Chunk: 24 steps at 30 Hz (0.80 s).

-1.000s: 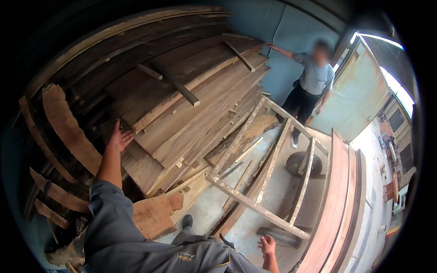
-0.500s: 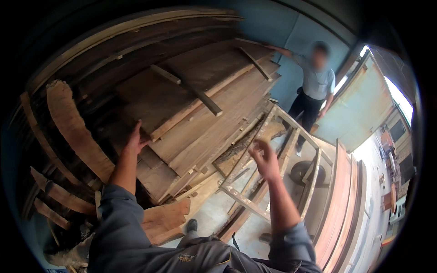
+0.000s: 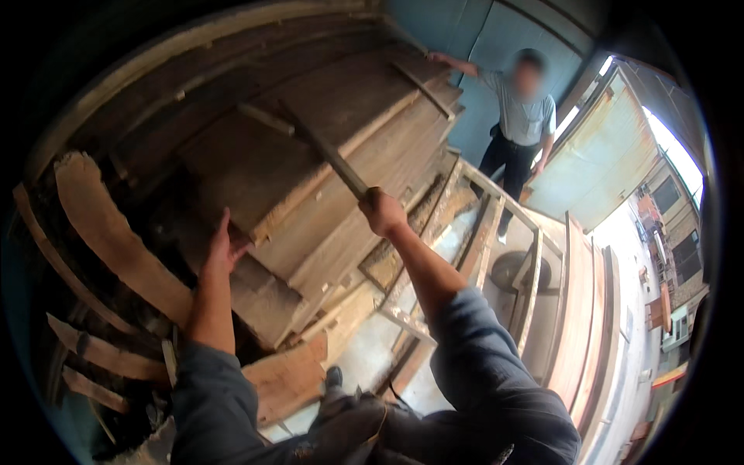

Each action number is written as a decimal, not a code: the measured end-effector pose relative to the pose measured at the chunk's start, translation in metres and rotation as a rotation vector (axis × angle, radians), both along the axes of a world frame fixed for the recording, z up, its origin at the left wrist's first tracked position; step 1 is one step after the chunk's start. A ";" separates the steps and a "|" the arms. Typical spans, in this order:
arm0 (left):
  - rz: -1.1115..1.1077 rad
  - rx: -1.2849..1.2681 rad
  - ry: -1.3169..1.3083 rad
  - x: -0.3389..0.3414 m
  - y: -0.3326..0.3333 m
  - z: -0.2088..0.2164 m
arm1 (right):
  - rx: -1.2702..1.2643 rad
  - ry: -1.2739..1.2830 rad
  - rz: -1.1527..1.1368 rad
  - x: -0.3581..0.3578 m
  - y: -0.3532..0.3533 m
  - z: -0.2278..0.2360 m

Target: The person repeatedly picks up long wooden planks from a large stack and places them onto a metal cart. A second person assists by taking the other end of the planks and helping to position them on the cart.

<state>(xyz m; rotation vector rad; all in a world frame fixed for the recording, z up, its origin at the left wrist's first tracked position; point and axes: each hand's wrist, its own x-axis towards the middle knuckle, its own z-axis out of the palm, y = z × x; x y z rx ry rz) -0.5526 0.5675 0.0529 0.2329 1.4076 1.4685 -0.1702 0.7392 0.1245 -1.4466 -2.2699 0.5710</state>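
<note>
A stack of wide brown wooden slabs lies in front of me, with thin wooden strips across its top. My right hand is closed around the near end of a narrow wooden strip, which slants over the top slab's edge. At the stack's left near corner is my left hand, its fingers stretched out and thumb apart beside the slab's end. Whether it touches the wood I cannot tell. A shorter strip and another strip also lie on top.
A person stands at the far end, one hand by the stack's far corner. A wooden frame and a wheel are to the right, beside long reddish boards. Rough-edged planks lean at the left.
My right hand has moved left and forward from above the wooden frame and taken hold of the strip's end. My left hand stays by the slab's corner.
</note>
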 end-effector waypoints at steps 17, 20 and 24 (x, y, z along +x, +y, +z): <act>-0.277 0.350 -0.095 0.317 -0.173 -0.005 | -0.475 0.637 0.060 0.305 -0.376 -0.031; -0.200 0.533 -0.202 0.404 -0.240 -0.012 | -0.601 0.498 0.318 0.328 -0.373 -0.030; 0.195 0.573 -0.394 0.461 -0.333 -0.041 | -0.733 0.161 0.633 0.316 -0.373 -0.027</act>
